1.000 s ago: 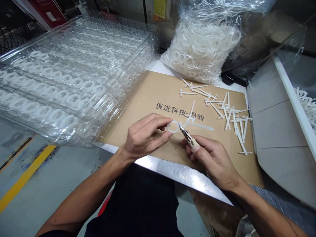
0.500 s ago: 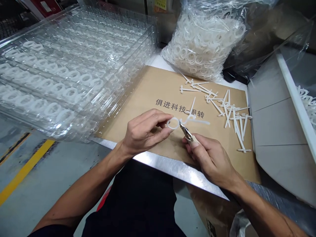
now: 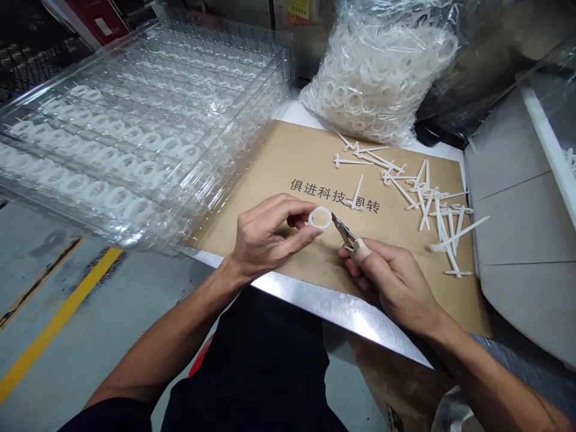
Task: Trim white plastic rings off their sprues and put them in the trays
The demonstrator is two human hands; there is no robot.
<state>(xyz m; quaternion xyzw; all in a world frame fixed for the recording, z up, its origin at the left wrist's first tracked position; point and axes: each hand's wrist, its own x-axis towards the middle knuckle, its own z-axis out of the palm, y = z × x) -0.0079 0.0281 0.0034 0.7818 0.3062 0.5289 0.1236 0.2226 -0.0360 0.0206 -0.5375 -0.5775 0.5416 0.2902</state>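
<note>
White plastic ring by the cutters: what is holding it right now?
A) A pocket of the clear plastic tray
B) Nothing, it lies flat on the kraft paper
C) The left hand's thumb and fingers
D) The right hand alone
C: the white plastic ring is pinched in the left hand, clear of the kraft paper, while the right hand holds the small cutters beside it.
</note>
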